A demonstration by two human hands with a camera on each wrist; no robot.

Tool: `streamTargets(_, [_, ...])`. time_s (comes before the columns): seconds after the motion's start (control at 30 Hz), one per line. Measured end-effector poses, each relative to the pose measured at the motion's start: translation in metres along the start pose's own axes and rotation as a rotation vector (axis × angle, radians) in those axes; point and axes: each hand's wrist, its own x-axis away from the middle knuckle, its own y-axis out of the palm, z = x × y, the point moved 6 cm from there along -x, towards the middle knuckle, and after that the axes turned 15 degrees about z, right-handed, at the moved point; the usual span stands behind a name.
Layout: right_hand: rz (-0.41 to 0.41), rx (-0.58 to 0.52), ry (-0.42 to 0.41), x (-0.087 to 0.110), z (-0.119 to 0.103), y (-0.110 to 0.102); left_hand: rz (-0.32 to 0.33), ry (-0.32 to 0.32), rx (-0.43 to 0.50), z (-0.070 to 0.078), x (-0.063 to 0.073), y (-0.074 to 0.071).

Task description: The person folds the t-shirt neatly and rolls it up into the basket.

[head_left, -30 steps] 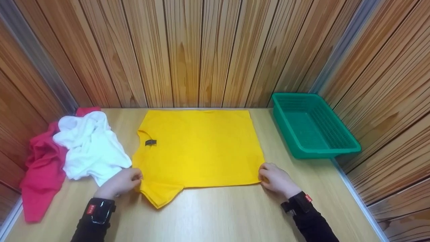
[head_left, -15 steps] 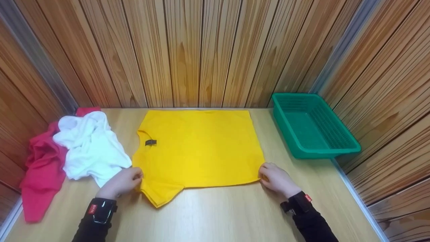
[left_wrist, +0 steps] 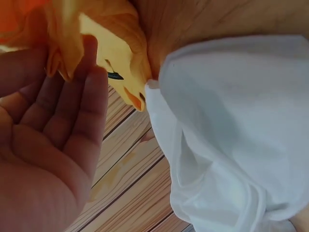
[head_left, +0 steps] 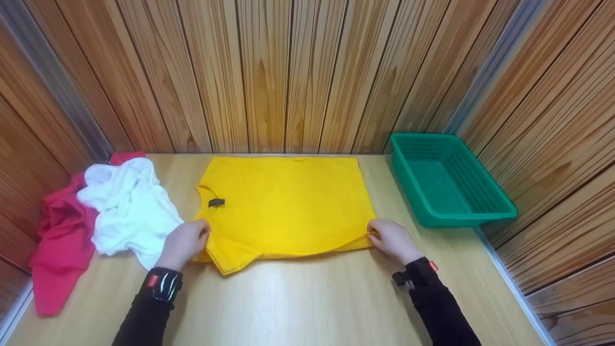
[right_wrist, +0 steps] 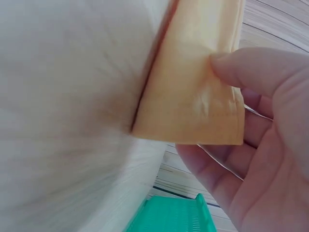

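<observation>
Nearest, on the table (head_left: 288,310): left hand (head_left: 185,242) pinches the yellow shirt (head_left: 288,206) at its near left edge, close to the near sleeve (head_left: 235,254); cloth sits between thumb and fingers in the left wrist view. Right hand (head_left: 394,239) grips the near hem corner, thumb on top and other fingers curved loosely beneath. Both hands closed on cloth, neither free.

Shirt lies on its side between them, collar toward the left, hem toward the right. Near edge stands raised off the table in a shallow sag; a yellow strip shows under it by the right hand.

Progress (judged): spreading done, first fold barely begun; most of the folding left.

Beyond the left hand: white garment (head_left: 132,211), crumpled, partly over the red garment (head_left: 62,250); neither folded. Likely both remain to be handled.

Farther, at right: green basket (head_left: 449,220), well apart from the shirt. Shirt's far edge lies close to the wood-patterned wall (head_left: 269,77).
</observation>
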Motion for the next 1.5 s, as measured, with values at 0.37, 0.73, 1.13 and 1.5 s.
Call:
streamTargets(0.37, [0.022, 0.038, 0.105, -0.034, 0.017, 0.024, 0.102, 0.055, -0.142, -0.005, -0.024, 0.019])
streamTargets(0.73, [-0.016, 0.028, 0.066, -0.029, 0.009, 0.034, 0.042, 0.082, -0.151, -0.009, -0.013, 0.025])
streamTargets(1.13, [-0.255, -0.166, 0.072, -0.003, -0.005, -0.015, -0.173, -0.004, 0.06, -0.007, 0.016, 0.002])
streamTargets(1.5, [-0.429, -0.244, 0.097, -0.009, -0.012, -0.066, -0.314, 0.074, 0.039, 0.026, 0.019, -0.041])
